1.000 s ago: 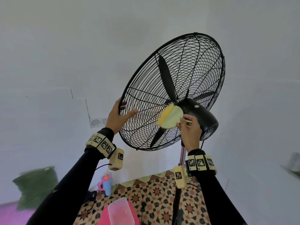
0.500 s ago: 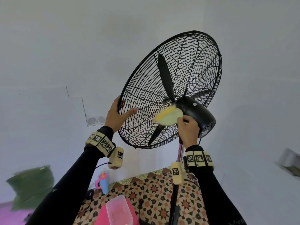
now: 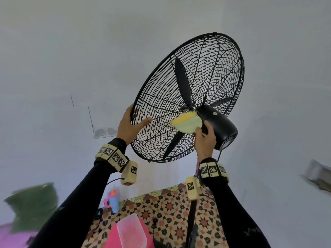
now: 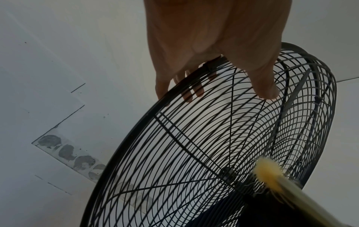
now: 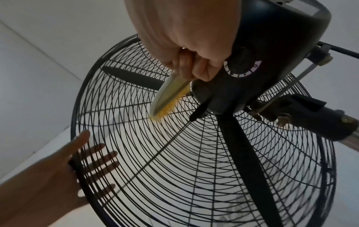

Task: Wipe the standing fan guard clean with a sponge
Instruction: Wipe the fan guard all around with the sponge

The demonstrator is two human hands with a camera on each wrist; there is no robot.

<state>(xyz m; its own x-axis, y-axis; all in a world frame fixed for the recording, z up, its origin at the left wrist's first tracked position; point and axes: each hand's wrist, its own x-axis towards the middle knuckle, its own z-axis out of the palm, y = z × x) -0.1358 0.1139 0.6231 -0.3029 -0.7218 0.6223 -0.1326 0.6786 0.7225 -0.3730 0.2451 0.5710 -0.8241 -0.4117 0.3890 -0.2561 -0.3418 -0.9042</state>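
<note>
At hub: right hand (image 3: pixel 204 140) pinches sponge (image 3: pixel 187 124) on guard (image 3: pixel 222 56).
9 o'clock rim: left hand (image 3: pixel 129 125) fingers straight (bracing).
Progress: prob mid-wipe; outer rings left.

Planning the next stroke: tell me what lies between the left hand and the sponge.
Only bare wire of the fan guard spans from the left hand to the sponge, seen in the head view.

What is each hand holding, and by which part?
Right hand pinches the yellow-green sponge by its rear edge. Left hand holds the black wire fan guard at its rim.
</note>
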